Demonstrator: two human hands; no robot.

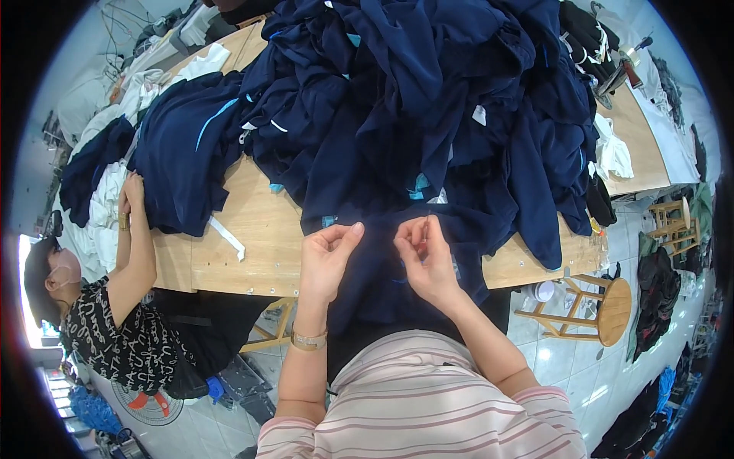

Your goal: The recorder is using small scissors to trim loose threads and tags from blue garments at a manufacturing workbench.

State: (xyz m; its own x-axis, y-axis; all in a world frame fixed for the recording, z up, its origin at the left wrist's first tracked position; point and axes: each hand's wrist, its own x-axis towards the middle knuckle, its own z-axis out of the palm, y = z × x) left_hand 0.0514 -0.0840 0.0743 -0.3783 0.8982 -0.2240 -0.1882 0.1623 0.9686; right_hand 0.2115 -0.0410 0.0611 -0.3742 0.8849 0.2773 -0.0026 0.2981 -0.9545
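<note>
My left hand [327,260] is raised above the near table edge, thumb pressed to its curled fingers. Whatever it pinches is too small to make out. My right hand [430,264] is level with it, a short gap to the right. Its fingers are closed too, with a tiny reddish, shiny bit showing among them that I cannot name. Beneath both hands, a navy blue garment [367,279] drapes over the table edge toward my lap. A small teal patch [329,221] shows on the cloth beside my left hand.
A large heap of navy garments [413,92] covers the wooden table [245,264]. On the left, a masked co-worker [115,306] handles a navy garment [183,145]. Wooden stools [614,312] stand at the right. White cloth [612,149] lies on the table's right side.
</note>
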